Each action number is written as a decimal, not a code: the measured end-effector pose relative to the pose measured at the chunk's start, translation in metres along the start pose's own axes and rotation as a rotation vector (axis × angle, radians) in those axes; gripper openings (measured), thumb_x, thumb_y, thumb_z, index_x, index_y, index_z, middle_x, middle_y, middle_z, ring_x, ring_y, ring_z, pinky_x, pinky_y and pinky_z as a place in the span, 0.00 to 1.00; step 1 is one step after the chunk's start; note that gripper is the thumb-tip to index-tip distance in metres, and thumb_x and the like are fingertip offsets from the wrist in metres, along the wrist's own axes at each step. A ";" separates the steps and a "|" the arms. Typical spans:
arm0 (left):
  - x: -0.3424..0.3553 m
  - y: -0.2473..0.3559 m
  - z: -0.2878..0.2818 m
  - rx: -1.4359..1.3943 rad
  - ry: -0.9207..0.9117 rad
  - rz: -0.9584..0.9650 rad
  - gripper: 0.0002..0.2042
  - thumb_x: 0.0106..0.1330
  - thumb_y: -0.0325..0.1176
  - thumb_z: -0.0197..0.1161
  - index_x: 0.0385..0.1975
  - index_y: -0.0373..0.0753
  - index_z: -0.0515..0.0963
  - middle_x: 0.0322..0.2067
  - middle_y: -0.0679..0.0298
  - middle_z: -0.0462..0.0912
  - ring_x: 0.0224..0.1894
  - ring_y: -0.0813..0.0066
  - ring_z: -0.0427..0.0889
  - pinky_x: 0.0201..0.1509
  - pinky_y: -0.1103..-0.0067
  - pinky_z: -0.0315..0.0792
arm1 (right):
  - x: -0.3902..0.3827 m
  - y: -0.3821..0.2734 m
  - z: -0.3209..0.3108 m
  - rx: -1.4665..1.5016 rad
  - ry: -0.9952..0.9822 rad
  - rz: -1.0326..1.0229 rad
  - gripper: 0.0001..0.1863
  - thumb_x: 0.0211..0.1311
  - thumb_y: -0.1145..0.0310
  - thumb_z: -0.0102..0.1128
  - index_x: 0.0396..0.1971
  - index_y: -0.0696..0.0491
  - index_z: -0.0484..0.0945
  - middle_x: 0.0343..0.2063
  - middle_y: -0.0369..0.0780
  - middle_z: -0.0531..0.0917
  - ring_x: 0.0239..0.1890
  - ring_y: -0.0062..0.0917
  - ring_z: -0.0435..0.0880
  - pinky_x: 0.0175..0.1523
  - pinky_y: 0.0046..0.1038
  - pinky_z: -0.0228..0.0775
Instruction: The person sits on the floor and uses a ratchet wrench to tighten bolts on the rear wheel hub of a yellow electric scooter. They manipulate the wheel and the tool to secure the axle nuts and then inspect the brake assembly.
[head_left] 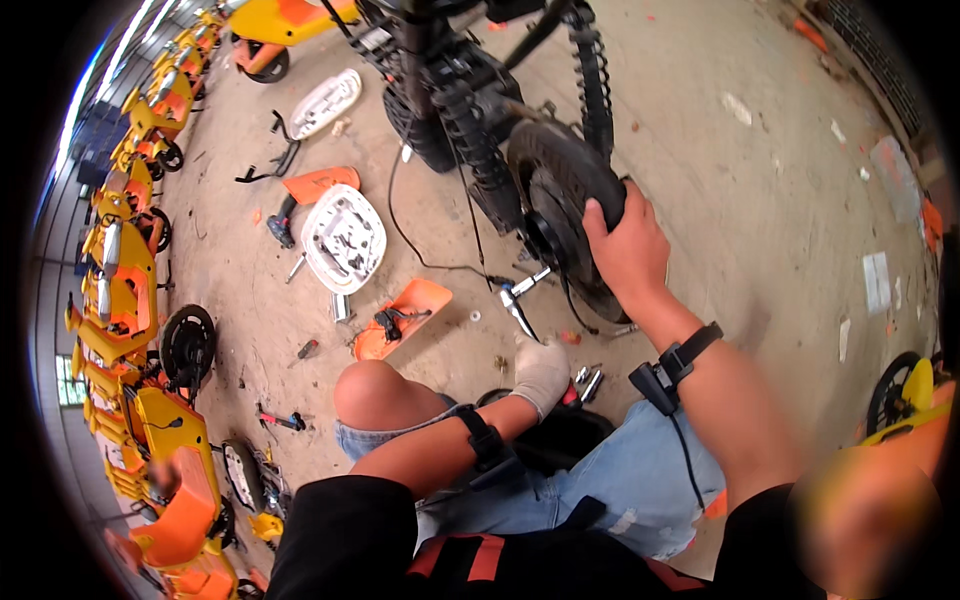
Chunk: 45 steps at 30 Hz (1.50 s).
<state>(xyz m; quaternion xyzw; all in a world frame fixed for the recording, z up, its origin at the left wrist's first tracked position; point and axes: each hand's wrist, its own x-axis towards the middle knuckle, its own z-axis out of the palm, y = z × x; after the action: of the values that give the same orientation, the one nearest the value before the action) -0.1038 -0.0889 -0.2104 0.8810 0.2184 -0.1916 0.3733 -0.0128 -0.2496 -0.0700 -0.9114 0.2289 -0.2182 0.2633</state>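
My left hand (pixel 543 375), in a pale work glove, is closed round the handle of a socket wrench (pixel 517 308). The wrench's socket end points at the hub (pixel 541 238) of a scooter's rear wheel (pixel 560 165); I cannot tell whether it is seated on the axle nut. My bare right hand (pixel 632 248) grips the black tyre from its right side, thumb on top, with the other fingers partly hidden behind it. Two coil shock absorbers (pixel 478 150) flank the wheel on the dark scooter frame (pixel 425 65). A black cable (pixel 415 255) hangs from the frame beside the hub.
On the concrete floor to the left lie a white tray of small parts (pixel 345 238), a cordless drill (pixel 281 222), an orange panel (pixel 403 318) and a second white cover (pixel 326 103). Yellow scooters (pixel 130 270) line the left side. Several sockets (pixel 590 383) lie near my knees.
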 end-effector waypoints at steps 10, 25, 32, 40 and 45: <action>0.031 -0.008 -0.035 0.064 -0.425 0.536 0.08 0.67 0.31 0.53 0.40 0.35 0.67 0.25 0.55 0.76 0.23 0.60 0.79 0.26 0.64 0.77 | -0.003 0.008 0.005 0.005 0.068 -0.041 0.31 0.62 0.48 0.57 0.54 0.59 0.71 0.40 0.52 0.81 0.38 0.48 0.84 0.42 0.44 0.78; 0.036 0.103 -0.094 -0.827 -0.558 -0.669 0.08 0.67 0.28 0.56 0.37 0.34 0.65 0.26 0.62 0.72 0.22 0.75 0.76 0.25 0.80 0.77 | -0.002 0.010 0.003 -0.012 -0.001 0.041 0.32 0.61 0.47 0.57 0.55 0.58 0.70 0.43 0.50 0.81 0.40 0.45 0.84 0.42 0.43 0.78; 0.052 0.128 -0.118 -0.956 -0.609 -0.836 0.08 0.66 0.29 0.56 0.34 0.30 0.68 0.25 0.61 0.73 0.22 0.74 0.77 0.24 0.85 0.79 | 0.001 0.009 0.000 0.029 -0.046 0.080 0.33 0.61 0.46 0.57 0.57 0.56 0.70 0.45 0.51 0.81 0.42 0.47 0.83 0.46 0.44 0.77; 0.041 0.043 -0.066 -0.311 -0.592 0.090 0.05 0.66 0.29 0.55 0.32 0.33 0.70 0.22 0.58 0.76 0.21 0.65 0.77 0.25 0.71 0.76 | 0.001 0.010 0.006 0.006 0.012 0.025 0.32 0.60 0.47 0.58 0.55 0.59 0.70 0.42 0.51 0.81 0.38 0.45 0.85 0.41 0.43 0.78; -0.015 0.061 -0.070 -0.020 -0.418 0.249 0.05 0.65 0.29 0.55 0.34 0.34 0.69 0.21 0.56 0.76 0.20 0.64 0.77 0.24 0.69 0.74 | 0.002 0.015 0.008 0.003 0.056 -0.002 0.32 0.60 0.48 0.58 0.53 0.60 0.71 0.39 0.51 0.81 0.35 0.45 0.85 0.38 0.42 0.79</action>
<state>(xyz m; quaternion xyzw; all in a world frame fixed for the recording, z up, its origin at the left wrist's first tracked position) -0.0714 -0.0788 -0.1222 0.8386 0.0282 -0.3203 0.4397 -0.0116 -0.2586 -0.0840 -0.9050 0.2347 -0.2440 0.2577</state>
